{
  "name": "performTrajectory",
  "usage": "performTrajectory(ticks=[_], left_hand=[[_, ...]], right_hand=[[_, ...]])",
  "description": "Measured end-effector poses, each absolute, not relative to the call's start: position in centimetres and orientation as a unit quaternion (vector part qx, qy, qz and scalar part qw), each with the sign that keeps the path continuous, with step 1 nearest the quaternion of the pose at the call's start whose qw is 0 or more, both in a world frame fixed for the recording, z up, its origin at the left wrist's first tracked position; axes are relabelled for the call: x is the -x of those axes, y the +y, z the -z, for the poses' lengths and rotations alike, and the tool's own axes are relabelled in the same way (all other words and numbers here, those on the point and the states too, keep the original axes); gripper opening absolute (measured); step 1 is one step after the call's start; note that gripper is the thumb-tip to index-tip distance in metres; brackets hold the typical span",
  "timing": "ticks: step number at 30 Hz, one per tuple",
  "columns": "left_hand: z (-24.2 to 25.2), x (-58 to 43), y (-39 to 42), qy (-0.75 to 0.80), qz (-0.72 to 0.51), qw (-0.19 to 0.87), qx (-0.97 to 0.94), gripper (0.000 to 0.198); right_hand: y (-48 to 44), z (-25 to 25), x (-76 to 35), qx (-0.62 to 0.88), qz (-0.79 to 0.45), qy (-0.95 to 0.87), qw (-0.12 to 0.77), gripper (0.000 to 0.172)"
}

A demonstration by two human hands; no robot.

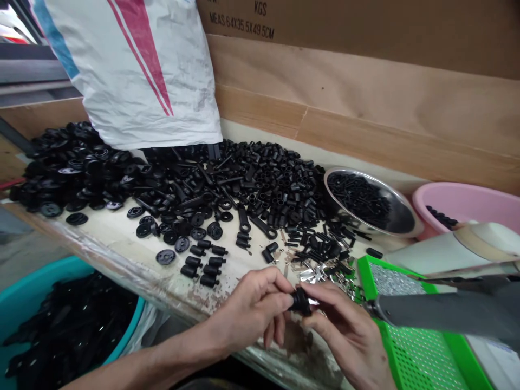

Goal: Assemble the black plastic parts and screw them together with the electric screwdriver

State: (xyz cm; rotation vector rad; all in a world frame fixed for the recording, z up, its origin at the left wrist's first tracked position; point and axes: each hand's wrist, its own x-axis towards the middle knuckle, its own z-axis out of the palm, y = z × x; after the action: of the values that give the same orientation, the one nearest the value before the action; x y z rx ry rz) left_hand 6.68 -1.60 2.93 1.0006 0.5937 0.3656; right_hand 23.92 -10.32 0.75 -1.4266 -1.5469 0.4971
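Note:
Near the front edge of the table, both my hands meet at a small black plastic part (pixel 300 302). My left hand (pixel 254 311) pinches its left end between thumb and fingers. From the other side, my right hand (pixel 345 325) grips it with thumb and fingertips, and a bit of shiny metal shows there. The fingers hide much of the part. Left of my hands stand short black cylinders with small pins (pixel 209 271) in rows. Just behind lie small metal pieces (pixel 319 272) and thin black rods (pixel 325 244).
Black discs (pixel 85 168), levers (pixel 195 184) and sleeves (pixel 284 184) heap along the back. A metal bowl (pixel 406 219), a pink basin (pixel 479 197) and a green basket (pixel 459 352) stand at right. A teal tub (pixel 136 325) sits below left; a white sack (pixel 142 70) hangs behind.

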Motion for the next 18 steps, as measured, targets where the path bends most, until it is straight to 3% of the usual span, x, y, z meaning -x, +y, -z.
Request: performTrajectory(ticks=[5,11,18], left_hand=[[-2.6,-6.7,-1.2,0.290,-0.167,0.819,-0.465,0.019],[-2.0,-6.4,-1.2,0.267,-0.149,0.859,-0.411,0.020],[-1.3,-6.1,-1.2,0.267,-0.194,0.861,-0.388,0.023]], right_hand=[[-10.2,-0.4,-23.0,0.623,-0.186,-0.587,0.483,0.030],[-10.1,0.1,-22.8,0.623,-0.121,-0.632,0.445,0.044],[-10.1,1.6,-22.0,0.643,-0.100,-0.622,0.434,0.047]])
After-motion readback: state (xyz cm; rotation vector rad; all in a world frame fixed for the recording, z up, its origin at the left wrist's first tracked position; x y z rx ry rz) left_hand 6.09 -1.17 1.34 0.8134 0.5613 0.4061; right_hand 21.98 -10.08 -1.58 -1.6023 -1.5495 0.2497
